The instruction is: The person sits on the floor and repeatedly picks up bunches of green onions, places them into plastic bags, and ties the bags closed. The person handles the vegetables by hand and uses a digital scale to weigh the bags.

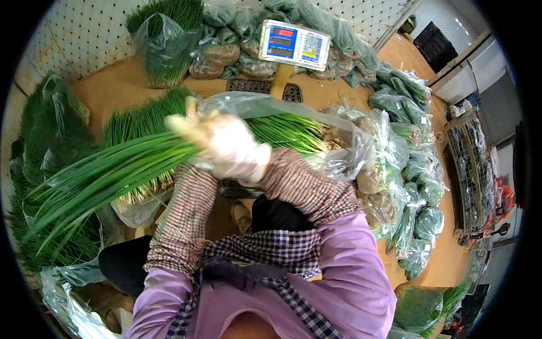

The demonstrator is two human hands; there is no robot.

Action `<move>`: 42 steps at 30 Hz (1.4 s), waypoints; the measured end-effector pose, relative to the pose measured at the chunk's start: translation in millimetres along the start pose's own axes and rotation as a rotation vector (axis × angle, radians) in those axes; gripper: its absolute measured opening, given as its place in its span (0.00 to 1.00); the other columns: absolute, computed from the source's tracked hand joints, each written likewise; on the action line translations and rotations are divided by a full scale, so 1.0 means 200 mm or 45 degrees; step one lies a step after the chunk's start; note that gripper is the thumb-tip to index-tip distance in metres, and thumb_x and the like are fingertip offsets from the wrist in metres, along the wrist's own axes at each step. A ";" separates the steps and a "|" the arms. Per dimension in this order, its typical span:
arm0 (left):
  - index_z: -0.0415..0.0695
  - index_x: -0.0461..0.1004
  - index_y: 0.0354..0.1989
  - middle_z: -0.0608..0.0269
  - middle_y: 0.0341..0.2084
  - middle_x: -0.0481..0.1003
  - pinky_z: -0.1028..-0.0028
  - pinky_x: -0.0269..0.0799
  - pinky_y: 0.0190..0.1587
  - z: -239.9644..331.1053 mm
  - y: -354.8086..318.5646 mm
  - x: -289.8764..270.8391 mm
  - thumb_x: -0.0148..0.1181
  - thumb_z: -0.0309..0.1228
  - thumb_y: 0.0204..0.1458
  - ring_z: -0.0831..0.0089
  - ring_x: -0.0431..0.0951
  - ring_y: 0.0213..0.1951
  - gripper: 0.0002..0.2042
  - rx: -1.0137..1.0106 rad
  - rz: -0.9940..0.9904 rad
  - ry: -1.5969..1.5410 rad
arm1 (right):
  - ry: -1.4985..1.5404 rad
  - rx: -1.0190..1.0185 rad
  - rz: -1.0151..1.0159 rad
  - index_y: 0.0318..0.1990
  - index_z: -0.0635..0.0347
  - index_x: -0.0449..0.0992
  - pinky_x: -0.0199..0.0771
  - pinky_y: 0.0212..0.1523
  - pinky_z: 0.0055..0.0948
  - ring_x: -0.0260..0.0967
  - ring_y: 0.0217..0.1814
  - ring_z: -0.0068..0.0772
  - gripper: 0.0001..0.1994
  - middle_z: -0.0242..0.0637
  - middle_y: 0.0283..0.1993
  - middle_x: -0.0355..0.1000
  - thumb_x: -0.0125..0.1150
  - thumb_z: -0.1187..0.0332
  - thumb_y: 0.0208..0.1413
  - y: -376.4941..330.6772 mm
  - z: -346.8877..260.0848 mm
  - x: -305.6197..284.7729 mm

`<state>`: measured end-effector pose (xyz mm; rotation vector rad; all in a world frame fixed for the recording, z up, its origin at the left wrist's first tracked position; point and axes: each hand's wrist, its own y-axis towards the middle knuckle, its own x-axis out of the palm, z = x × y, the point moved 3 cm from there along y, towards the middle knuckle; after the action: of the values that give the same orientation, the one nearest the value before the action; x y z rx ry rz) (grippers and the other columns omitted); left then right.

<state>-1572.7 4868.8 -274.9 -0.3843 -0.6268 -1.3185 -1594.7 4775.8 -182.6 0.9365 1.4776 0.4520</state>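
Beneath the fingers of the right hand (pixel 240 150): pale ends of the green bunch (pixel 113 169), long leaves trailing leftward. Could sag or shed stems, judging by such free length beyond one gripping point; likely cause, slack hold or quick swing. Could also tangle in the upright green bundle (pixel 141 121), just left of and below the fingers, if lowered there. Might snag the clear plastic bag (pixel 364 148), right of the fingers, if turned that way. Right fingers: apparently clamped round the pale ends; cannot resolve individual digits through blur. Left hand (pixel 203 161), close under the right: mostly hidden, cannot tell whether closed or spread.
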 end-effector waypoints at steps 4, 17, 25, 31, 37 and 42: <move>0.40 0.68 0.27 0.69 0.18 0.68 0.85 0.62 0.19 0.14 0.11 0.17 0.50 0.28 0.51 0.83 0.63 0.16 0.05 -0.017 0.147 0.191 | -0.529 1.078 -0.927 0.49 0.49 0.68 0.70 0.26 0.32 0.69 0.25 0.37 0.19 0.43 0.26 0.70 0.41 0.74 0.47 -0.90 0.84 -0.49; 0.56 0.38 0.63 0.46 0.60 0.43 0.51 0.42 0.59 -0.08 -0.40 0.90 0.55 0.29 0.41 0.51 0.48 0.60 0.40 0.879 -0.807 2.587 | -0.893 0.811 -0.141 0.61 0.49 0.50 0.40 0.60 0.44 0.44 0.64 0.46 0.35 0.43 0.63 0.46 0.54 0.70 0.41 -0.73 0.17 -0.72; 0.47 0.70 0.39 0.54 0.30 0.72 0.61 0.69 0.36 0.44 0.30 0.47 0.53 0.23 0.42 0.59 0.73 0.34 0.13 -0.196 -0.287 2.987 | -0.497 1.259 0.049 0.41 0.62 0.68 0.69 0.43 0.32 0.69 0.38 0.36 0.12 0.41 0.42 0.68 0.49 0.66 0.52 -1.47 0.43 -1.16; 0.41 0.72 0.33 0.57 0.31 0.74 0.68 0.71 0.41 0.79 0.42 0.82 0.52 0.35 0.48 0.69 0.75 0.36 0.10 -0.440 -0.834 0.321 | 1.855 0.816 0.942 0.41 0.65 0.66 0.66 0.38 0.29 0.64 0.31 0.26 0.13 0.34 0.34 0.68 0.41 0.64 0.57 -0.45 0.24 -1.33; 0.37 0.70 0.39 0.59 0.30 0.73 0.70 0.67 0.43 0.23 -0.08 1.08 0.51 0.36 0.49 0.68 0.72 0.38 0.14 -0.497 -1.137 0.381 | 0.595 0.745 0.222 0.50 0.65 0.64 0.63 0.44 0.20 0.65 0.41 0.25 0.21 0.36 0.41 0.70 0.41 0.57 0.58 -0.30 0.18 -0.95; 0.36 0.71 0.33 0.58 0.27 0.73 0.74 0.65 0.41 0.16 -0.24 1.07 0.50 0.31 0.48 0.71 0.71 0.34 0.10 -0.539 -1.098 0.114 | 1.318 1.180 -0.037 0.47 0.65 0.67 0.65 0.39 0.20 0.67 0.36 0.24 0.20 0.36 0.37 0.71 0.41 0.57 0.58 -0.30 0.24 -0.85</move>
<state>-1600.5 4712.2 -120.8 -0.4069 -0.4382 -2.2983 -1582.5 4597.9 -126.2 1.4931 2.7619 0.1970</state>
